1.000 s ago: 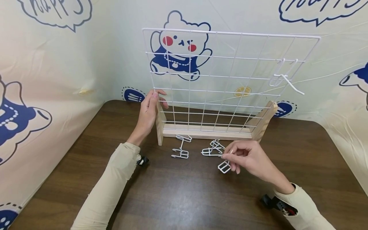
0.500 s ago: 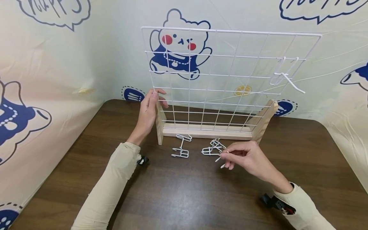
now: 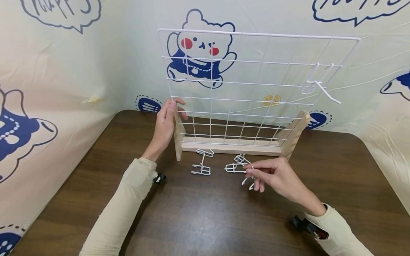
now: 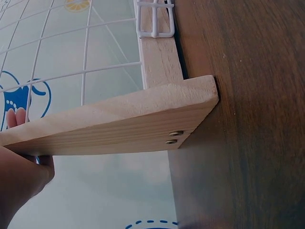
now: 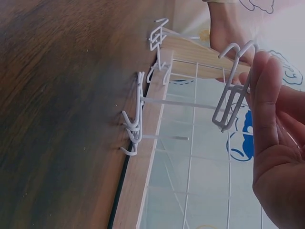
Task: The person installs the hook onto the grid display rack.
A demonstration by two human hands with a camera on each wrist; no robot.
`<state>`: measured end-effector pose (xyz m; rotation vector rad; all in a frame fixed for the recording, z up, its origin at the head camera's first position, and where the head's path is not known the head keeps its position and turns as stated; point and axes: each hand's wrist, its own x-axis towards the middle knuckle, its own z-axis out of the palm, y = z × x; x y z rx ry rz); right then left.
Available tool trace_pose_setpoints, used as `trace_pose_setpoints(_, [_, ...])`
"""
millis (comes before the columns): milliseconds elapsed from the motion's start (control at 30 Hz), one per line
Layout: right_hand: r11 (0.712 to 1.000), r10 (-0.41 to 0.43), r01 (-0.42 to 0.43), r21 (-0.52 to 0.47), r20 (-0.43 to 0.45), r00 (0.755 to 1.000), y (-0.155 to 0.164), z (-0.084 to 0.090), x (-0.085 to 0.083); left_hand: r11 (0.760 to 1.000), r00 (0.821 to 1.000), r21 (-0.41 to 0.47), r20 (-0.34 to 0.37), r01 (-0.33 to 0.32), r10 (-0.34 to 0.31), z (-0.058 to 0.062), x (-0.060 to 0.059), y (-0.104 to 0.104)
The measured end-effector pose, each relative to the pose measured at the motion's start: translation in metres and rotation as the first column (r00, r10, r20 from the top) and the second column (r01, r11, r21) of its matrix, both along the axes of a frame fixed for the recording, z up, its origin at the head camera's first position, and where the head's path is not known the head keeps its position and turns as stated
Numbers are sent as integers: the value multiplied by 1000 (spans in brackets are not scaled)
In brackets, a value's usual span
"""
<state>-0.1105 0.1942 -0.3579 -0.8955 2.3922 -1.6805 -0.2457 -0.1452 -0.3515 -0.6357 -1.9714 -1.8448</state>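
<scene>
My left hand (image 3: 164,122) grips the wooden side post (image 4: 114,126) of a rack at its left end, with fingertips showing behind the wire grid. The rack's white grid (image 3: 256,34) leans back on a pale wooden base (image 3: 230,146). In my right hand (image 3: 277,176), a white wire hook (image 5: 232,98) is pinched between thumb and fingers, its two bent prongs uppermost in the right wrist view. It is held above the table in front of the rack. One similar hook (image 3: 326,93) hangs on the grid's upper right.
Loose white hooks lie on the brown table (image 3: 192,213) before the base: one hook (image 3: 202,165) at left and a tangled group (image 3: 236,167) beside my right hand. A printed cloth (image 3: 128,53) with bear drawings surrounds the table's back and sides.
The hook has turned in my right fingers: its rectangular end pointed down at first, and now its two bent prongs do. My left hand keeps its grip on the post.
</scene>
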Motion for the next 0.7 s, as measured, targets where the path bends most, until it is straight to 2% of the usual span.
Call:
trace_pose_setpoints(267, [1000, -14, 13, -22, -9, 1000, -2, -1, 0, 1000, 1000, 5, -5, 4, -4, -1, -1, 0])
trace_pose_setpoints(500, [1000, 5, -9, 27, 142, 990, -3, -4, 0, 1000, 1000, -2, -7, -5, 5, -2, 0, 0])
trace_pose_setpoints(700, [1000, 18, -18, 19, 27, 999, -4, 4, 5, 1000, 1000, 0, -10, -15, 15, -1, 0, 0])
